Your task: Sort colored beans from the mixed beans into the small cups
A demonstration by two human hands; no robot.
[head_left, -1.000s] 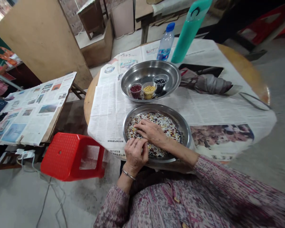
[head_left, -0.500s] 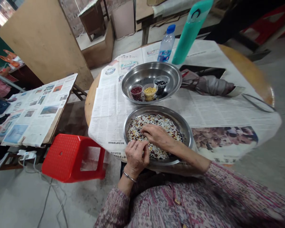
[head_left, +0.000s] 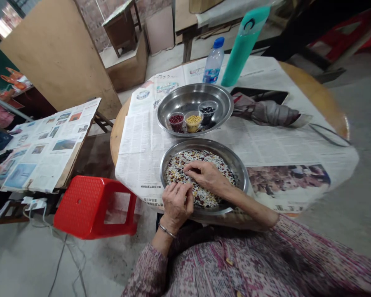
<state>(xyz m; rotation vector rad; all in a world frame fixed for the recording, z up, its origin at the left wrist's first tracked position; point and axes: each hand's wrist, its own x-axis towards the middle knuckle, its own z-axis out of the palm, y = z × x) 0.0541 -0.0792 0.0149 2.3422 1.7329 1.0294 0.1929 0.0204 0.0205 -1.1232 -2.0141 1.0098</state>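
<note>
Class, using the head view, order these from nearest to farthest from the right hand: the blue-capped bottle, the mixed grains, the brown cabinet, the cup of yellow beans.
From the right hand:
1. Mixed grains: directly under it.
2. Cup of yellow beans: in the bowl beyond.
3. Blue-capped bottle: behind that bowl.
4. Brown cabinet: background, left.

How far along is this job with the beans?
Partly done, it seems. In the far basin, separate cups hold red beans, yellow beans and black beans. The right hand is over the near basin, the left hand at its rim; whether they hold anything is unclear. A wide layer of mixed grains and beans there looks left.
</note>
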